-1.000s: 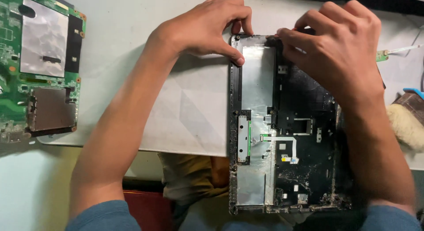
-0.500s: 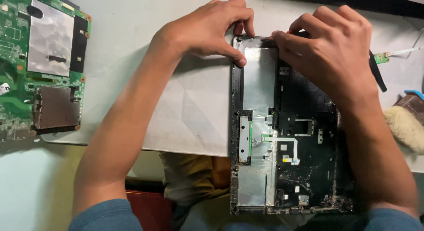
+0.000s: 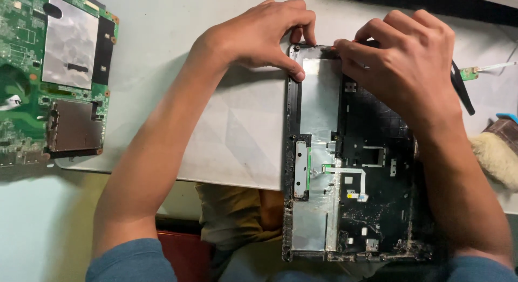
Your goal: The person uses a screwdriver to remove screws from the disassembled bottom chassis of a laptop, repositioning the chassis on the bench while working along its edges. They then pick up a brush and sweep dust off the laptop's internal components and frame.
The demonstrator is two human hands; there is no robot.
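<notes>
Presently the black plastic laptop base shell (image 3: 356,152), overhanging the white table (image 3: 162,71) at 6 o'clock, is gripped at its 12 o'clock edge by left hand (image 3: 259,36) and right hand (image 3: 404,61), fingers pinched; a brittle rim could be snapped by hard prying.

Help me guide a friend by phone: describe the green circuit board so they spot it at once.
Look at the white table, far left of the left hand. The circuit board lies flat there, bright green with silver and dark metal plates, unlike the black laptop shell under both hands.

Electronics repair workshop: bare circuit board (image 3: 54,77)
</notes>
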